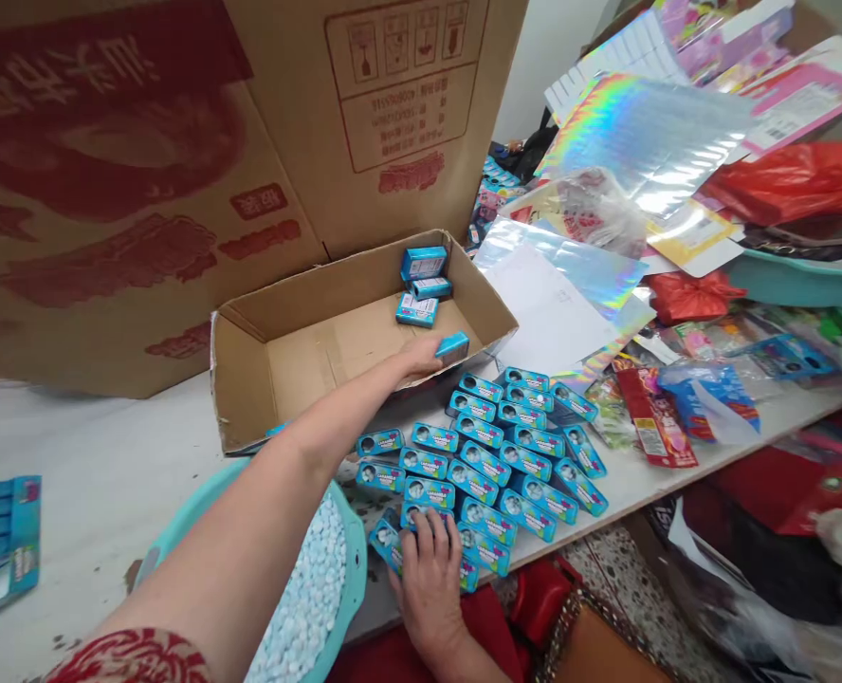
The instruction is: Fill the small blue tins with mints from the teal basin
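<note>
My left hand (419, 359) reaches over the near wall of a shallow cardboard box (307, 360). A small blue candy box (452, 348) is gripped in its fingers, just inside the right part. Several similar blue boxes (421, 263) lie at the carton's right end. On the table in front, blue candy boxes (488, 465) stand packed in uneven rows, narrow printed ends up. My right hand (431, 569) is at the near edge of this group, its fingers curled over a blue box (421, 517). A tilted blue box (388, 541) is beside its thumb. Its palm side is hidden.
A turquoise basin (354, 560) of pale blue-white candies sits under my left forearm. Flattened blue packaging (1, 541) lies far left. A large cardboard carton (271, 123) stands behind. Shiny holographic sheets (655, 133), a red bag (805, 180) and candy packets (652, 417) crowd the right side.
</note>
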Tool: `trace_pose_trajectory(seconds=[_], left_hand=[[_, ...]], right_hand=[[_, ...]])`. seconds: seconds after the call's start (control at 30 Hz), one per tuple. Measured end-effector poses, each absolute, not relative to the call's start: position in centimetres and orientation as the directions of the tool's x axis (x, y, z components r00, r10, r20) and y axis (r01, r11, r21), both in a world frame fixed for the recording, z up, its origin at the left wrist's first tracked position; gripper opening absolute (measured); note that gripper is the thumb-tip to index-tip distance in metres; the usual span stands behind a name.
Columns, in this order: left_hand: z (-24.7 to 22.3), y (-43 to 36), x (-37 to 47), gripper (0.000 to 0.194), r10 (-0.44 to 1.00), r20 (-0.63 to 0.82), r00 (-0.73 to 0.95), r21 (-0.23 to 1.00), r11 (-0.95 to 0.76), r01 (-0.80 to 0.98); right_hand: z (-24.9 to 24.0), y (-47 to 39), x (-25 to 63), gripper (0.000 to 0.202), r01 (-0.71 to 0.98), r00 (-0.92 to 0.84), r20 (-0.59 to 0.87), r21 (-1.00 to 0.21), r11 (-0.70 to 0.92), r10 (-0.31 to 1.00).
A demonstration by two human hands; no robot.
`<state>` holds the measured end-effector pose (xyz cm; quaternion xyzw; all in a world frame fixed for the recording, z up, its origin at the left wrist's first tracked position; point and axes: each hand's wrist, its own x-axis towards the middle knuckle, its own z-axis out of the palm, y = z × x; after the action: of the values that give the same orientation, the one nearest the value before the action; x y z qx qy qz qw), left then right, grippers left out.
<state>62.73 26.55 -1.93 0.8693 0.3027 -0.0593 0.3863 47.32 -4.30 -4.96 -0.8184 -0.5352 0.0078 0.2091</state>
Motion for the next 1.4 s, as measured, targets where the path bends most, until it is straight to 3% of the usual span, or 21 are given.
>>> trace_pose_trajectory(seconds=[0.07,0.13,0.23,0.3,0.4,0.47,0.53,0.57,0.63,0.7,0.73,0.77,0.83,0.9,0.97,1.03,1.1,1.2,1.3,1.33,1.4], left_hand=[[-0.4,27.6,61.1,0.041,0.543,-0.311,0.780,0.615,-0.511,0.601],[2.1,28.3,58.2,0.040,0.613,-0.260,0.746,0.691,-0.422,0.587],[6.5,27.6,51.5,0.047,0.729,-0.213,0.650,0.904,-0.106,0.415],[8.8,25.6,46.3,0.058,0.741,-0.270,0.615,0.955,0.123,0.271],[10.3,20.7,39.6,0.055,0.632,-0.453,0.628,0.884,0.410,0.226],[10.3,17.1,36.7,0.045,0.584,-0.539,0.607,0.833,0.478,0.280],[9.9,14.4,34.7,0.042,0.576,-0.561,0.595,0.822,0.473,0.317],[9.5,13.5,33.8,0.044,0.584,-0.559,0.589,0.824,0.470,0.316],[8.2,12.7,31.7,0.052,0.656,-0.545,0.522,0.835,0.483,0.264],[6.1,12.7,28.9,0.056,0.778,-0.522,0.350,0.853,0.463,0.242],[4.8,12.7,27.4,0.054,0.836,-0.487,0.251,0.863,0.417,0.287],[3.3,12.6,25.8,0.051,0.885,-0.435,0.169,0.853,0.345,0.391],[0.4,11.9,23.1,0.045,0.944,-0.313,0.108,0.727,0.165,0.667],[-2.1,10.8,21.3,0.047,0.963,-0.248,0.107,0.540,0.045,0.841],[-3.8,9.9,20.9,0.052,0.965,-0.249,0.086,0.418,0.027,0.908],[-4.5,9.6,21.7,0.055,0.953,-0.299,0.045,0.377,0.074,0.923],[-4.7,10.0,23.3,0.055,0.929,-0.370,-0.019,0.401,0.178,0.899],[-4.5,11.0,25.9,0.053,0.878,-0.469,-0.099,0.520,0.365,0.772],[-4.4,11.4,27.7,0.050,0.850,-0.517,-0.102,0.606,0.448,0.658],[-4.4,11.4,28.0,0.047,0.845,-0.527,-0.092,0.627,0.460,0.629],[-4.3,11.2,28.2,0.041,0.825,-0.562,-0.051,0.681,0.497,0.538]], right_hand=[[-5.2,-4.3,47.3,0.045,0.881,0.420,0.228,-0.336,-0.334,0.878],[-4.9,-4.5,47.6,0.049,0.896,0.388,0.276,-0.335,-0.290,0.880],[-2.8,-4.9,48.9,0.053,0.904,0.345,0.378,-0.379,-0.196,0.859],[-0.6,-4.7,49.8,0.053,0.891,0.349,0.465,-0.435,-0.134,0.814],[3.0,-3.2,50.5,0.058,0.885,0.347,0.606,-0.463,-0.037,0.715],[4.6,-1.6,50.0,0.064,0.907,0.272,0.658,-0.419,0.041,0.702],[5.2,-0.2,48.8,0.058,0.894,0.147,0.646,-0.411,0.179,0.749],[5.1,0.4,48.1,0.051,0.853,0.106,0.612,-0.461,0.244,0.784],[4.6,0.9,46.6,0.038,0.677,0.131,0.468,-0.686,0.266,0.874],[3.9,0.9,45.3,0.031,0.337,0.255,0.186,-0.937,0.094,0.949],[3.6,0.8,44.8,0.031,0.116,0.298,0.014,-0.993,-0.022,0.955],[3.4,0.7,44.4,0.032,-0.112,0.317,-0.151,-0.986,-0.121,0.936],[3.4,0.6,44.2,0.036,-0.503,0.303,-0.410,-0.835,-0.221,0.860],[3.7,0.7,44.5,0.040,-0.739,0.239,-0.580,-0.629,-0.242,0.778],[4.1,1.0,45.1,0.039,-0.849,0.152,-0.682,-0.460,-0.258,0.715],[4.5,1.2,45.6,0.036,-0.876,0.092,-0.725,-0.385,-0.290,0.683],[4.7,1.4,45.8,0.040,-0.847,0.080,-0.723,-0.411,-0.335,0.686],[4.6,1.1,45.5,0.068,-0.719,0.183,-0.687,-0.582,-0.381,0.704],[4.4,0.5,45.6,0.095,-0.466,0.420,-0.563,-0.807,-0.362,0.712],[4.5,0.3,45.8,0.095,-0.360,0.479,-0.494,-0.864,-0.351,0.725],[4.8,0.0,46.6,0.077,-0.152,0.524,-0.364,-0.930,-0.336,0.770]])
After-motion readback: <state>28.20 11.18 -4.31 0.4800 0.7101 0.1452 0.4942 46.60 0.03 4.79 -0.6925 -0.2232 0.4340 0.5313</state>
